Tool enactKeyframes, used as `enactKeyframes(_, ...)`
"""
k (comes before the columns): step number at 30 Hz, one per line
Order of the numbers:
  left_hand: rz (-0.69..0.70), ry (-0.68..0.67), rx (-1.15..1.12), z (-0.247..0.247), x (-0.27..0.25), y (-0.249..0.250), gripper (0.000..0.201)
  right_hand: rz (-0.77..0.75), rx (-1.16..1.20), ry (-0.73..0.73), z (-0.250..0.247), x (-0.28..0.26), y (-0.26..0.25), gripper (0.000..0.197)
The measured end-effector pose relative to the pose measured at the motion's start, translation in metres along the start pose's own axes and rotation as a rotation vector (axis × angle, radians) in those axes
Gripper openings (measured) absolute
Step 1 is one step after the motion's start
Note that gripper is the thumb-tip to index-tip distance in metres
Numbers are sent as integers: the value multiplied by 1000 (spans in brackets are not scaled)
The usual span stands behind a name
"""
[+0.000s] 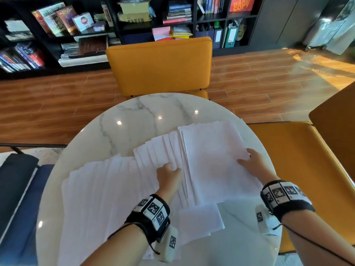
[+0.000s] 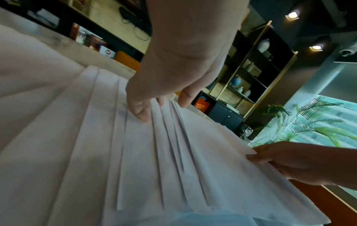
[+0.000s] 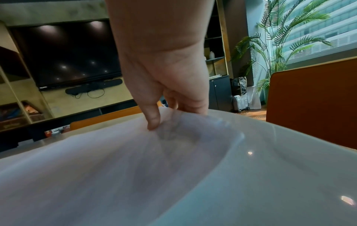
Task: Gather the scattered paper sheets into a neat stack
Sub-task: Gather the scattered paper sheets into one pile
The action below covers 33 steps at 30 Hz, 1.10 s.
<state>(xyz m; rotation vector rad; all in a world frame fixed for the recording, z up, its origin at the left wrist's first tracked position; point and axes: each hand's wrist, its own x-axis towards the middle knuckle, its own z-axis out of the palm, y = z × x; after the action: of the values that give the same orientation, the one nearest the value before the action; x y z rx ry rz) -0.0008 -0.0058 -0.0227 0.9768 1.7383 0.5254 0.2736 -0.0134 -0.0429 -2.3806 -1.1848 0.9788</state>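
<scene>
I see white paper sheets (image 1: 123,189) fanned across the near half of a round marble desk (image 1: 134,116), overlapping from the near left toward the far right. The sheets on the right lie closer together in a loose pile (image 1: 213,160), with a fan of narrow overlapping edges (image 1: 163,148) just left of it. One sheet (image 1: 199,217) sticks out from under the pile on the near side.

My left hand (image 1: 168,174) rests on the fanned edges at the middle of the desk. From the left wrist view its fingers (image 2: 142,111) are fairly straight, the tips pressing down on the sheets while the thumb (image 2: 186,97) hovers just above them; they are not curled round anything.

My right hand (image 1: 253,164) is at the right edge of the pile. Its thumb (image 1: 242,161) lies on top of the upper sheets and the other fingers go under the edge, so it pinches the pile, and the right wrist view shows the paper (image 3: 135,152) lifted and bowed below that grip, blurred.

Both wrists wear black bands with square black-and-white markers. An orange chair (image 1: 159,66) stands at the far side of the desk, another orange chair (image 1: 299,150) at the right, and a dark bookshelf (image 1: 57,31) lines the far wall.
</scene>
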Motion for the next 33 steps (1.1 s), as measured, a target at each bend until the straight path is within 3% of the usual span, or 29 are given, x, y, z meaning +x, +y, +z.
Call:
enactKeyframes(2, -69, 29, -26, -2, 4, -1, 48, -3, -125, 46, 3, 0, -5, 63)
enactKeyframes(6, -100, -80, -60, 1, 7, 9, 38, -32, -124, 58, 14, -5, -17, 61)
enactKeyframes(9, -69, -37, 4, 4, 11, 10, 11, -69, -96, 36, 26, -12, -22, 58)
enactKeyframes(12, -49, 22, 42, 8, 14, 4, 19, -82, -61, 28, 35, -21, -22, 61)
enactKeyframes(14, -11, 54, -15, 7, 11, 2, 35, -75, -25, 15, 38, -26, -19, 67)
enactKeyframes(18, 44, 90, -158, 3, 9, 1, 31, -92, -20, -11, 38, -32, -16, 71)
enactKeyframes(24, 46, -26, -131, 3, 1, -2, 32, -138, -35, -30, 38, -43, -13, 60)
enactKeyframes(29, 144, -7, -160, -2, -8, -2, 41, -106, 193, -50, 35, -50, -9, 53)
enactKeyframes(33, 234, -17, -211, -4, -14, 3, 39, -73, 287, -1, 34, -52, -4, 65)
